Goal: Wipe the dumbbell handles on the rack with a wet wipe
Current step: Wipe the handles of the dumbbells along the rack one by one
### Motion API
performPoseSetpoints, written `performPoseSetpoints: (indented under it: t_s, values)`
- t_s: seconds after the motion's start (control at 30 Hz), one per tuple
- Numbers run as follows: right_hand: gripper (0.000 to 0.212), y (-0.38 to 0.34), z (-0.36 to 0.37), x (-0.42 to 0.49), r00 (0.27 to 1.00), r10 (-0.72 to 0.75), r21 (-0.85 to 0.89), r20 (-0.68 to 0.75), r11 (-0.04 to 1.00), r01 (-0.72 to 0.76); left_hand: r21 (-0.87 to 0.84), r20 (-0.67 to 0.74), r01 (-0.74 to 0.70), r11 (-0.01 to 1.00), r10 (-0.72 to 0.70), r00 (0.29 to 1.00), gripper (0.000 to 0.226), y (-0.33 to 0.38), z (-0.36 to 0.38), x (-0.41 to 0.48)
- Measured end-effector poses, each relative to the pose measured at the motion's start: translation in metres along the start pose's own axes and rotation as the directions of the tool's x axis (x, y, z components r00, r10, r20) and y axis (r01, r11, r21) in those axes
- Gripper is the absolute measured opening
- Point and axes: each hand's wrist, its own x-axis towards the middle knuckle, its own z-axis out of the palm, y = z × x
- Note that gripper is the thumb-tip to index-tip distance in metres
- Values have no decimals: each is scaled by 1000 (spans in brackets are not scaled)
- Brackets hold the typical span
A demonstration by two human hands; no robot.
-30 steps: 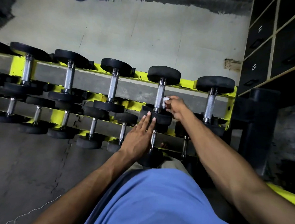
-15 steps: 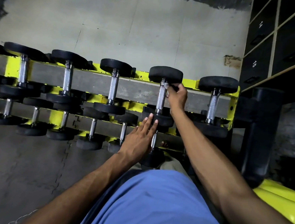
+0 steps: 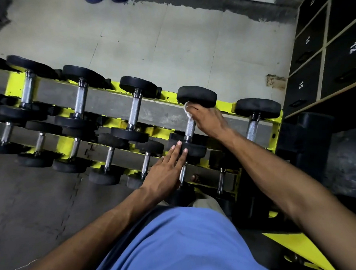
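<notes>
A yellow and grey rack (image 3: 164,113) holds several black dumbbells with chrome handles in tiers. My right hand (image 3: 208,119) grips a white wet wipe (image 3: 188,112) against the upper end of one chrome handle (image 3: 189,128), just below that dumbbell's far black head (image 3: 197,96) on the top tier. My left hand (image 3: 167,172) lies flat with straight fingers, its fingertips pressing on the near black head (image 3: 195,150) of the same dumbbell. Most of the wipe is hidden under my fingers.
More dumbbells line the top tier to the left (image 3: 134,112) and one to the right (image 3: 254,121). Smaller dumbbells fill the lower tiers (image 3: 109,160). Dark numbered lockers (image 3: 311,67) stand at the right. A pale tiled floor (image 3: 148,38) lies behind the rack.
My right hand slid the wipe up the handle from near its lower end to the far head. My left hand stayed on the near head.
</notes>
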Motion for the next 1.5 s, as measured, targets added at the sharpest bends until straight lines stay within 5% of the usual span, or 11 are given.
performPoseSetpoints:
  t_s: [0.1,0.23,0.3,0.43,0.6,0.8,1.0,1.13,1.23,1.4,1.5]
  values:
    - [22,-25,-31,34,929,49,-70,366,997,-25,7,-4,15,1000,-15,1000,93,3,0,1]
    - [20,-73,-44,45,547,70,-33,834,996,-79,-11,-22,45,999,-45,999,91,9,2,2]
    - [25,-78,-43,45,471,81,-25,878,992,-125,-34,-34,58,998,-59,998,89,13,2,1]
    - [22,-70,-62,60,559,31,-101,828,990,95,-59,-63,82,995,-86,994,88,18,2,1]
    - [12,-84,-51,47,522,28,-68,853,996,58,-60,-60,106,993,-110,992,87,20,5,1]
    - [15,-57,-38,17,799,-122,73,589,992,98,-52,-38,97,994,-99,994,93,18,3,1]
    - [5,-48,-20,-32,927,183,219,328,939,-264,-55,-78,60,997,-64,995,87,10,11,1]
    - [4,-48,2,-45,786,520,330,334,716,-615,-41,-76,22,999,-25,997,88,2,10,1]
    - [9,-46,24,-47,627,577,438,523,450,-778,-33,-73,11,999,-14,997,95,-1,12,-1]
    - [21,-33,25,-22,453,567,630,688,-158,-760,-29,-71,-36,999,34,997,98,-11,10,2]
    - [23,-16,23,-2,451,552,585,702,-86,-806,-29,-58,-47,998,45,997,97,-15,12,2]
